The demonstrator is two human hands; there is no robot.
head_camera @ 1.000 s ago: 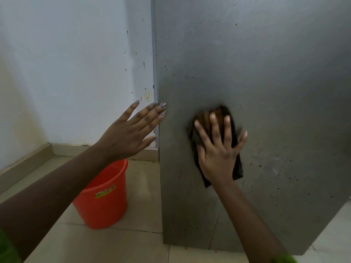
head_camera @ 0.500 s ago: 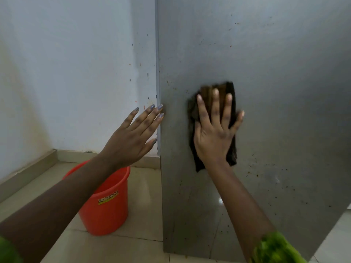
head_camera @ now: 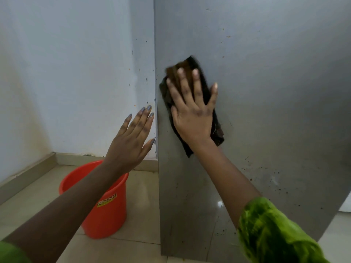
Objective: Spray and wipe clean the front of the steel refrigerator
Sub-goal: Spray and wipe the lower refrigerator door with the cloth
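Cloth (head_camera: 217, 130), dark brown, lies flat on the steel refrigerator (head_camera: 269, 95) front near its left edge, pressed by the right hand (head_camera: 192, 118), fingers straight and spread. The left hand (head_camera: 131, 142), fingers straight, holding nothing, hovers just beside that edge.

Right hand (head_camera: 191, 118) is flat on the refrigerator (head_camera: 275, 92) front, just inside its left edge, fingers straight and spread, palm pressing the cloth (head_camera: 218, 132) to the steel. The right forearm angles up from the lower right, green sleeve (head_camera: 266, 230) bunched near the elbow. Left hand (head_camera: 131, 141) is open too, fingers straight and close together, with fingertips and thumb tip right at that same left edge. The left forearm reaches in from the lower left.
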